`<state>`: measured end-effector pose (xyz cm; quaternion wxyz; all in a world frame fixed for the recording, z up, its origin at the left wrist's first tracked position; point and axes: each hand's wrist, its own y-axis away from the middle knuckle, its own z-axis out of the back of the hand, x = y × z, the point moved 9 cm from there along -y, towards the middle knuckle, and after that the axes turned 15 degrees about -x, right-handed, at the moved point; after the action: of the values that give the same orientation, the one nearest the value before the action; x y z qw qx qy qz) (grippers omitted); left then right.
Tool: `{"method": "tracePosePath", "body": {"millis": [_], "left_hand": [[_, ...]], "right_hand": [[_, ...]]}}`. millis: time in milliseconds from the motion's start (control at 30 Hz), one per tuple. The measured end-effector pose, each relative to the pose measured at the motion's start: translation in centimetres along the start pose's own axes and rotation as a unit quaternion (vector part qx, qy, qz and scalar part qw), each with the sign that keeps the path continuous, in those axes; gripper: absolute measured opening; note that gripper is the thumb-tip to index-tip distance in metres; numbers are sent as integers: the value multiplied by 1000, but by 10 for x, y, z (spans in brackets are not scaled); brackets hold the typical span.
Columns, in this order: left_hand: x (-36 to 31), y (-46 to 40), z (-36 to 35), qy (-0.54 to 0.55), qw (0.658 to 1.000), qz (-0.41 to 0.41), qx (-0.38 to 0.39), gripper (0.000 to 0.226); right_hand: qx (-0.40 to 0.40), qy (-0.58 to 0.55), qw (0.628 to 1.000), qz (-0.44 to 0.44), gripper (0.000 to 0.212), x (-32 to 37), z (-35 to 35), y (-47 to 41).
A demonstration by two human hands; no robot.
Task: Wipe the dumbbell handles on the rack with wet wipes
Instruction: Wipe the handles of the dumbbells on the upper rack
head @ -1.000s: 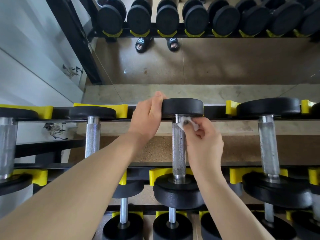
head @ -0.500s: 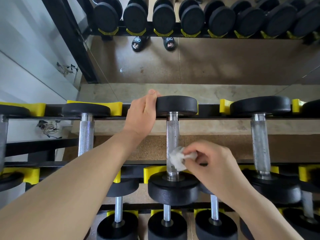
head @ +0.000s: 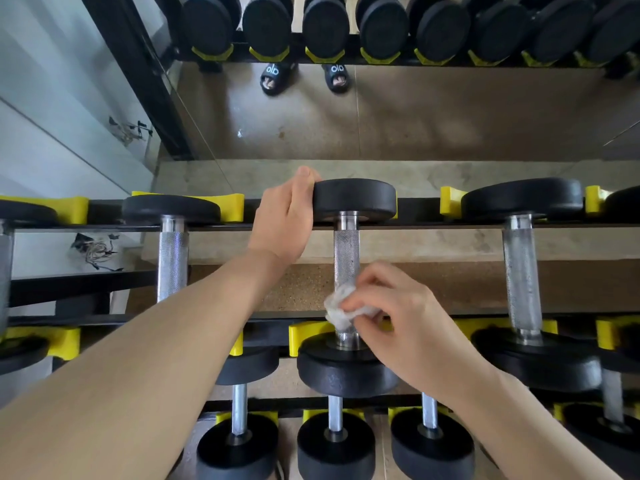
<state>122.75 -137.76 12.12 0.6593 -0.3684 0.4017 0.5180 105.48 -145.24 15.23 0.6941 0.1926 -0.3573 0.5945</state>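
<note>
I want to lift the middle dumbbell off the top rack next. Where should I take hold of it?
Grip the knurled handle of the dumbbell, from above, fingers wrapped around its exposed middle. It lies level between the two black heads, and the knurling gives grip. The right hand with the wet wipe covers its near end.

My right fingers press the wet wipe onto the dumbbell handle; the near weight head lies below them, the far head beside my left fingers.

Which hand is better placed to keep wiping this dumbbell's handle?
Right. The right hand holds the wet wipe against the handle; the left hand grips the far weight head.
</note>
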Motion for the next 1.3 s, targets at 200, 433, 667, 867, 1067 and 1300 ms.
{"method": "tracePosePath", "body": {"millis": [200, 433, 667, 867, 1067, 1300], "left_hand": [[1, 0, 0, -7, 1000, -3, 2, 65], [-2, 1, 2, -20, 1000, -2, 3, 67], [-4, 2, 1, -18, 1000, 0, -4, 73], [-3, 2, -1, -23, 1000, -11, 3, 71], [-4, 2, 1, -28, 999, -21, -8, 73], [-1, 0, 0, -32, 999, -18, -5, 71]], "right_hand": [[17, -7, 999, -38, 21, -2, 28, -6], [-75, 171, 982, 9, 19, 19, 7, -48], [76, 117, 990, 11, 23, 13, -12, -17], [258, 103, 959, -58, 17, 2, -8, 2], [11, 134, 989, -60, 19, 14, 9, -44], [203, 179, 963, -11, 25, 18, -29, -9]]}}
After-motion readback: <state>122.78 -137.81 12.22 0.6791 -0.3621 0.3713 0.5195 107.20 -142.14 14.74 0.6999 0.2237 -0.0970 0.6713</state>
